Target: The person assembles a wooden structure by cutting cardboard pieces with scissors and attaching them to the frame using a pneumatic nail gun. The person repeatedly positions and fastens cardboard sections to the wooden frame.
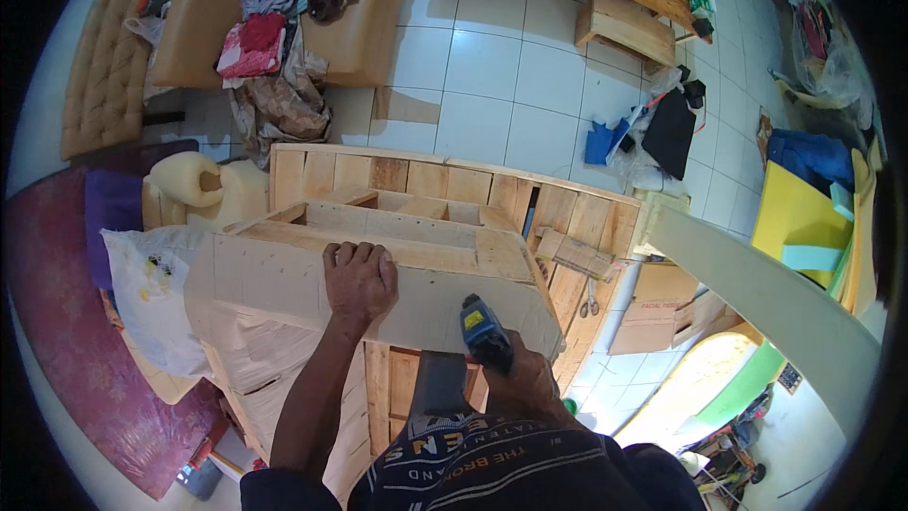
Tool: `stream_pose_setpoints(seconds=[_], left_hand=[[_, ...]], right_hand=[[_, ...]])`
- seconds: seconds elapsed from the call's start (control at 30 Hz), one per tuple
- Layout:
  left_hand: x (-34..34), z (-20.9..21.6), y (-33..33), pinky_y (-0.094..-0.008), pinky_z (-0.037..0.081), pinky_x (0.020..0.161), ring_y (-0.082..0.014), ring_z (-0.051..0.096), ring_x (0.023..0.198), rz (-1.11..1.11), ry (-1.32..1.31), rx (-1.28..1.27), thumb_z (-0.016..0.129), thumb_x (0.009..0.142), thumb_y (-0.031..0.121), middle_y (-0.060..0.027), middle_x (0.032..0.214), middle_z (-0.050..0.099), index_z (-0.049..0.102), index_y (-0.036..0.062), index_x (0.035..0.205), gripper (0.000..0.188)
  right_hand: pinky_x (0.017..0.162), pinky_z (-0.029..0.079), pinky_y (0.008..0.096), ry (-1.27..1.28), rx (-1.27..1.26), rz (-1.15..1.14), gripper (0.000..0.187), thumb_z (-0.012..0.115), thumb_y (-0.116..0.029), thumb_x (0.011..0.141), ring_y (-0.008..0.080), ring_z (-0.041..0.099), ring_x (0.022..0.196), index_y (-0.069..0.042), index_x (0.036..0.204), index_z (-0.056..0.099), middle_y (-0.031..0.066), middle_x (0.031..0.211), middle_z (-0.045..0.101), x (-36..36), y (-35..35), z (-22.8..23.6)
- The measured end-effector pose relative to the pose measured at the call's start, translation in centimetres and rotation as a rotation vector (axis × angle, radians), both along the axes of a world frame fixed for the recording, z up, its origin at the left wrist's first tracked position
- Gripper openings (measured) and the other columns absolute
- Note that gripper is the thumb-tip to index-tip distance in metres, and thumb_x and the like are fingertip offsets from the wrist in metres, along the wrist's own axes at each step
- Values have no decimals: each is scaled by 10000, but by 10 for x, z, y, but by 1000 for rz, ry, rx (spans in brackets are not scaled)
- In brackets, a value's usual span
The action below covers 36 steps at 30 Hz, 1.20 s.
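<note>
In front of me stands a wooden furniture frame (407,224), its near side covered by a greyish-beige sheet (284,279) that looks like cardboard. My left hand (361,279) grips the top edge of that covered side, with its fingers curled over the rim. Held in my right hand (523,380) is a blue and black staple gun (485,331) with a yellow label. Its nose points away from me, over the right part of the sheet; I cannot tell whether it touches. White cloth (156,293) hangs at the frame's left end.
Scissors (590,298) and a cardboard piece (574,254) lie on the slatted wooden base (463,180) behind the frame. A long pale curved panel (766,293) stands to the right, near a cardboard box (648,308). A tan sofa (364,33) piled with clothes is at the far left.
</note>
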<state>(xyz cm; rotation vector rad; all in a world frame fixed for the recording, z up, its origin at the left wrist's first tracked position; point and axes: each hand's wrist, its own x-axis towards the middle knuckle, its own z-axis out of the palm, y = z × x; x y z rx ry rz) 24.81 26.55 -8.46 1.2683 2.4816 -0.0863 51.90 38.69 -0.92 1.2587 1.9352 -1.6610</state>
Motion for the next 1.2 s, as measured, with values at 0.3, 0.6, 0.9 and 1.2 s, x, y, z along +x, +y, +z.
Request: stream_pose_setpoints(seconds=[0.3,0.6,0.9,1.2], left_hand=[[-2,3,4,-529,342,1063,-313,594,1010,7,-1,83,500,979,241,-125,972,696,723,67,956,284],[1,-3,2,-519,354,1061,-305,602,1001,-45,97,45,500,974,281,-105,953,708,731,78,937,310],[2,-3,2,-512,349,1065,-310,595,1024,-24,88,-40,460,987,282,-102,998,707,727,87,941,334],[3,-5,1,-496,354,1053,-315,591,1003,-47,131,-22,434,998,286,-114,958,690,721,76,945,359]], right_hand=[[737,592,512,-41,81,-32,485,759,-242,845,453,735,881,-90,1268,576,251,919,738,25,0,-5],[746,596,497,-56,103,-71,509,762,-216,827,432,745,886,-57,1276,582,250,910,741,77,-2,-26],[781,595,458,-186,-5,-222,496,764,-163,790,400,754,939,-32,1241,606,229,941,748,105,1,-11],[786,601,465,-194,-9,-241,485,740,-133,810,409,750,939,-45,1268,604,234,960,749,140,-5,-7]])
